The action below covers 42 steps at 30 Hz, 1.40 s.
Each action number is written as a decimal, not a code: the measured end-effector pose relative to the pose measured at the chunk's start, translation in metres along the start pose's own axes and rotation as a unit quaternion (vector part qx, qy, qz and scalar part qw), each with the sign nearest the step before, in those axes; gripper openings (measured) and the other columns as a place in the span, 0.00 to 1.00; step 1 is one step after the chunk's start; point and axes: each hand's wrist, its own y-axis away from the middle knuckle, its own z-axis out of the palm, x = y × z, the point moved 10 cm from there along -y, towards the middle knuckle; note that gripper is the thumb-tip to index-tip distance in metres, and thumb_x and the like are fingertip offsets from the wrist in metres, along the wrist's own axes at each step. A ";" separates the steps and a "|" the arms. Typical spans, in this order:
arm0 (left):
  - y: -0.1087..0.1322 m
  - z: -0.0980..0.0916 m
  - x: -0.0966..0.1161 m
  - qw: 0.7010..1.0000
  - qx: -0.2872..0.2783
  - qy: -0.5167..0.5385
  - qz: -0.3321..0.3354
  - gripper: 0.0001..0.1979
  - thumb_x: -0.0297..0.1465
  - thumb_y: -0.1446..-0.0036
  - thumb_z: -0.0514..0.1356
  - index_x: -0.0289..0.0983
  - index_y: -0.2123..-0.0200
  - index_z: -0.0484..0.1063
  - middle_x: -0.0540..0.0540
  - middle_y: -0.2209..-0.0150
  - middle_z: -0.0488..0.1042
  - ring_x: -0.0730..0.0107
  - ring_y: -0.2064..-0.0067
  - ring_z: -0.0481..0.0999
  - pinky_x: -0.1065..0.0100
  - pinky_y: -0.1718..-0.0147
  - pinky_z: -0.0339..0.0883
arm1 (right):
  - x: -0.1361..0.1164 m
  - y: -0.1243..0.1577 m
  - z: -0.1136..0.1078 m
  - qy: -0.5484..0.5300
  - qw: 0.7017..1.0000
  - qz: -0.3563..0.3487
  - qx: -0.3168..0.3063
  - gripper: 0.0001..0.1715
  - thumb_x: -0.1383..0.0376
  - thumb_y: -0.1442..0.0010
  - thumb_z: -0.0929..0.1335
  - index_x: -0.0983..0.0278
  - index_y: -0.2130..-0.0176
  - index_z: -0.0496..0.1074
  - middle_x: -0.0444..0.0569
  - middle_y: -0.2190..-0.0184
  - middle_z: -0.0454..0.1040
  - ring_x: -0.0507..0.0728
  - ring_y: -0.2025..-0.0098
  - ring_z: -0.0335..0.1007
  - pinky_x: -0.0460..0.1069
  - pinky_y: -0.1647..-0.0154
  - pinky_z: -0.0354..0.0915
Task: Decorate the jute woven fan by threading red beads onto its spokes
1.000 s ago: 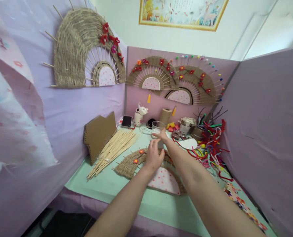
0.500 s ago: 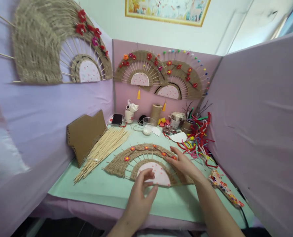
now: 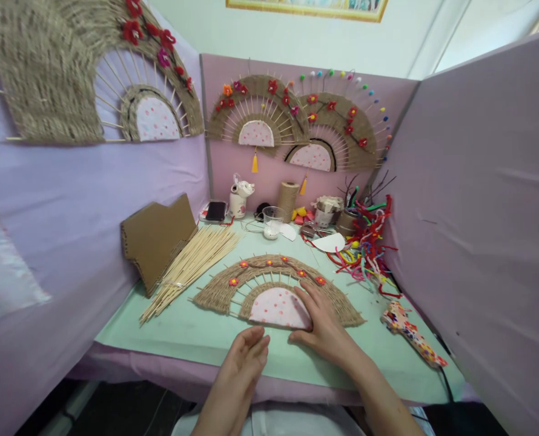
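A woven twine fan lies flat on the green tabletop, its straight edge toward me. Small red flowers run along a brown stem on its upper band, and a white half circle with pink dots sits at its centre. My right hand rests over the right side of the half circle, fingers spread and holding nothing. Just in front of the fan's lower edge is my left hand, palm turned inward, fingers extended and nothing in them.
Thin sticks and cardboard lie at the left. Pipe cleaners and a patterned glue gun are at the right. A plastic cup and a twine spool stand at the back. Finished fans hang behind.
My right hand has moved left and down from the fan's right band to the half circle. My left hand has drawn back off the half circle toward me. The view has tilted down.
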 end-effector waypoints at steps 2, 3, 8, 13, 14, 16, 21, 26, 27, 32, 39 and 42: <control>0.000 -0.002 -0.003 0.999 0.006 0.042 -0.016 0.17 0.28 0.53 0.69 0.38 0.57 0.75 0.41 0.44 0.70 0.57 0.37 0.63 0.60 0.36 0.52 | -0.004 -0.001 0.002 0.008 1.000 -0.011 0.001 0.55 0.53 0.54 0.76 0.58 0.34 0.53 0.58 0.33 0.51 0.67 0.31 0.44 0.65 0.34 0.48; -0.001 -0.003 -0.004 0.998 0.011 0.060 -0.023 0.17 0.28 0.53 0.68 0.38 0.57 0.75 0.40 0.44 0.70 0.57 0.37 0.63 0.60 0.36 0.52 | -0.005 -0.002 0.003 0.009 1.000 -0.015 0.002 0.54 0.53 0.53 0.75 0.58 0.34 0.53 0.58 0.33 0.52 0.67 0.31 0.45 0.66 0.34 0.48; -0.003 -0.003 -0.005 0.993 0.031 0.109 -0.043 0.18 0.24 0.52 0.66 0.36 0.55 0.74 0.39 0.43 0.70 0.57 0.39 0.67 0.60 0.36 0.55 | -0.006 -0.004 0.004 0.007 1.000 -0.008 -0.006 0.49 0.54 0.50 0.74 0.57 0.35 0.54 0.58 0.35 0.56 0.67 0.34 0.52 0.66 0.35 0.51; -0.006 -0.004 -0.006 0.989 0.030 0.135 -0.044 0.18 0.23 0.51 0.64 0.35 0.54 0.73 0.38 0.44 0.72 0.56 0.39 0.67 0.58 0.36 0.55 | -0.007 -0.003 0.003 0.009 1.000 -0.009 0.001 0.46 0.56 0.48 0.73 0.60 0.36 0.56 0.59 0.36 0.58 0.67 0.35 0.55 0.64 0.38 0.57; -0.007 -0.004 -0.007 0.988 0.028 0.145 -0.046 0.18 0.23 0.50 0.63 0.34 0.54 0.73 0.37 0.45 0.72 0.56 0.39 0.67 0.58 0.36 0.55 | -0.008 -0.003 0.003 0.012 1.000 -0.015 0.004 0.45 0.56 0.48 0.73 0.60 0.36 0.56 0.59 0.36 0.59 0.67 0.35 0.56 0.64 0.38 0.57; -0.009 -0.005 -0.009 0.985 0.022 0.167 -0.049 0.17 0.23 0.49 0.61 0.33 0.53 0.73 0.36 0.46 0.73 0.56 0.39 0.67 0.57 0.36 0.56 | -0.009 -0.004 0.002 0.019 0.999 -0.028 0.012 0.44 0.56 0.46 0.72 0.60 0.36 0.56 0.58 0.36 0.59 0.66 0.36 0.57 0.64 0.38 0.58; -0.011 -0.005 -0.012 0.977 0.022 0.206 -0.048 0.16 0.22 0.48 0.59 0.32 0.54 0.73 0.35 0.45 0.73 0.56 0.39 0.67 0.57 0.37 0.58 | -0.012 -0.003 -0.002 0.033 0.998 -0.045 0.028 0.41 0.56 0.44 0.71 0.61 0.36 0.58 0.58 0.37 0.61 0.65 0.38 0.60 0.62 0.40 0.62; -0.009 0.004 -0.013 0.977 0.005 0.201 -0.074 0.17 0.22 0.49 0.58 0.31 0.53 0.72 0.34 0.49 0.75 0.57 0.41 0.70 0.59 0.37 0.58 | -0.015 -0.002 -0.003 0.038 0.997 -0.058 0.038 0.39 0.56 0.43 0.70 0.59 0.37 0.58 0.57 0.38 0.63 0.65 0.39 0.62 0.61 0.42 0.64; -0.010 0.006 -0.013 0.977 -0.003 0.199 -0.081 0.18 0.22 0.49 0.57 0.31 0.53 0.72 0.34 0.49 0.75 0.57 0.41 0.70 0.59 0.37 0.58 | -0.015 -0.001 -0.003 0.038 0.997 -0.059 0.041 0.39 0.55 0.43 0.69 0.59 0.36 0.58 0.57 0.39 0.63 0.65 0.39 0.62 0.61 0.42 0.64; -0.016 0.010 -0.016 0.976 -0.005 0.198 -0.088 0.19 0.22 0.49 0.57 0.33 0.51 0.70 0.35 0.48 0.74 0.58 0.40 0.69 0.59 0.37 0.56 | -0.015 -0.001 -0.004 0.040 0.996 -0.062 0.049 0.37 0.55 0.41 0.68 0.59 0.36 0.58 0.57 0.38 0.63 0.65 0.39 0.62 0.61 0.43 0.65; -0.020 0.011 -0.020 0.970 -0.006 0.231 -0.078 0.17 0.23 0.50 0.57 0.33 0.54 0.71 0.34 0.48 0.74 0.56 0.40 0.69 0.56 0.39 0.60 | -0.014 -0.001 -0.010 0.039 0.997 -0.054 0.046 0.37 0.55 0.42 0.69 0.61 0.37 0.59 0.58 0.38 0.62 0.64 0.38 0.61 0.60 0.42 0.65; -0.022 0.012 -0.020 0.969 0.000 0.237 -0.072 0.15 0.22 0.49 0.56 0.33 0.56 0.71 0.35 0.49 0.75 0.57 0.42 0.71 0.56 0.41 0.62 | -0.013 -0.002 -0.013 0.045 0.996 -0.057 0.053 0.39 0.58 0.45 0.71 0.62 0.38 0.60 0.58 0.38 0.63 0.65 0.39 0.62 0.61 0.43 0.65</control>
